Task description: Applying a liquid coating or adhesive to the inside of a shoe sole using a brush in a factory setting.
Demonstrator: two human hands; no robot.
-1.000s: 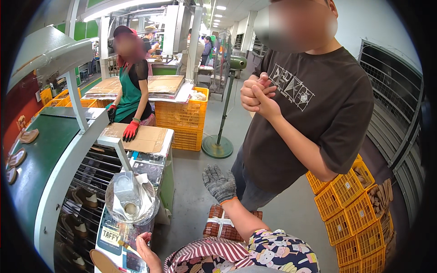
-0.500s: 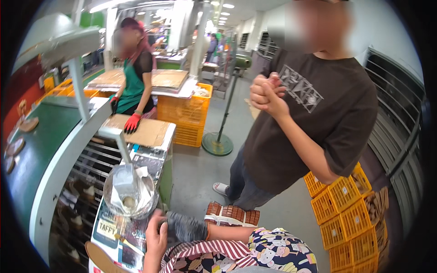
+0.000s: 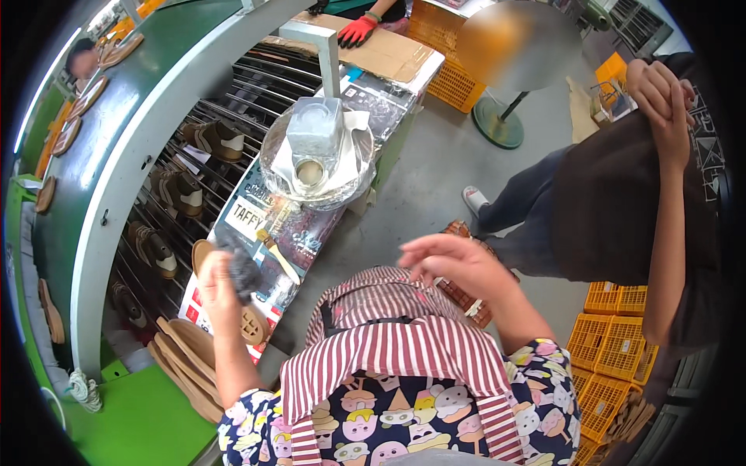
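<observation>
My left hand (image 3: 219, 289), bare, is closed on a crumpled dark grey glove (image 3: 244, 273) above the work table's near end. A brown shoe sole (image 3: 253, 325) lies just under the glove, partly hidden by it and my hand. My right hand (image 3: 458, 268), also bare, is lifted in front of my striped apron (image 3: 373, 311) with fingers stretched and nothing in them. On the table a flat brush (image 3: 278, 256) lies beyond the glove. Farther along stands a grey metal container (image 3: 314, 128) in a round basin (image 3: 272, 159) wrapped in clear plastic.
More brown soles (image 3: 186, 361) are stacked at the table's near left. Shoes (image 3: 214, 141) sit on a rack behind a pale curved frame (image 3: 101, 210), beside a green conveyor (image 3: 81, 147). A person (image 3: 622, 210) stands at right near yellow crates (image 3: 610, 334); a red-gloved hand (image 3: 358, 32) rests on cardboard.
The grey glove has come off my right hand and is now in my left. My hands have moved apart, the right one rightward. The view has turned down and left.
</observation>
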